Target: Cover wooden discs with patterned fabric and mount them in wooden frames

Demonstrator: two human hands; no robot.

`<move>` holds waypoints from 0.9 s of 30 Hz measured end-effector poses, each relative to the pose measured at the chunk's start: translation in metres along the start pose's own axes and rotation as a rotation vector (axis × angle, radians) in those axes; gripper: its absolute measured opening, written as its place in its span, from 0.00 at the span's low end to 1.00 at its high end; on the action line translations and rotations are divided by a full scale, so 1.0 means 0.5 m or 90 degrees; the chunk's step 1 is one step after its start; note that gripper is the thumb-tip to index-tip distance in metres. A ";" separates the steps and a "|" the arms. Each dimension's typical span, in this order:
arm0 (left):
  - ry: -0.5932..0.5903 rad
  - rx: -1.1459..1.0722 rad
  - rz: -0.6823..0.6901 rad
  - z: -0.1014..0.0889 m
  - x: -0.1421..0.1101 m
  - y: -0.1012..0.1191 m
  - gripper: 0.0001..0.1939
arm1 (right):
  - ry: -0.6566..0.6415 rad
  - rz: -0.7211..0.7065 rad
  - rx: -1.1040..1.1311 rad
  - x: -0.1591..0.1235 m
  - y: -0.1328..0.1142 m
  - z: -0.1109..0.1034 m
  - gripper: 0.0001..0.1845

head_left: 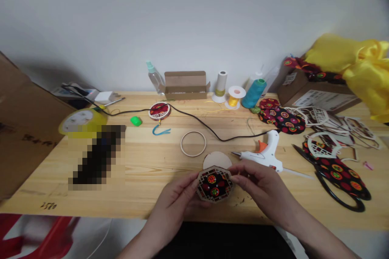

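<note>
Between both hands, near the table's front edge, is an octagonal wooden ornament [215,185] with cut-out lattice over dark flowered fabric. My left hand [179,194] grips its left side, thumb on the rim. My right hand [258,184] pinches its upper right edge. Just behind it lies a pale round disc [217,159], partly covered by the ornament. A thin wooden ring [193,144] lies flat farther back. To the right, a white glue gun [267,153] with an orange trigger rests on its side, a glue stick poking out of its back.
Black scissors [334,186] lie at right on flowered fabric, beside wooden lattice cut-outs [325,145]. A black cord [197,119] crosses the table. Thread spools [233,99], a teal thread cone [254,94], a spray bottle [155,79] and a small open box [185,89] stand along the wall.
</note>
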State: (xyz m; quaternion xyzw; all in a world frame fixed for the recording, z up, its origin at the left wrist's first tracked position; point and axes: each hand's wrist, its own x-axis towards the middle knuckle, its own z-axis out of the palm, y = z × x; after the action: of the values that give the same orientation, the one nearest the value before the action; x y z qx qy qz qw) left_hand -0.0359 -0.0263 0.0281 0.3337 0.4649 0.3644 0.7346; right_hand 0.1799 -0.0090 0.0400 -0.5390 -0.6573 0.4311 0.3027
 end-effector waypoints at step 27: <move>0.085 0.685 0.287 -0.009 0.052 0.007 0.42 | 0.052 0.104 0.007 -0.015 0.022 -0.114 0.14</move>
State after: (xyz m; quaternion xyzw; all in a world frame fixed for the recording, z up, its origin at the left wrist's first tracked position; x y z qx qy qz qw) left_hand -0.0328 -0.0016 0.0182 0.7267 0.5472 0.2450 0.3354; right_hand 0.2355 -0.0022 0.0560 -0.6060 -0.5960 0.4358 0.2960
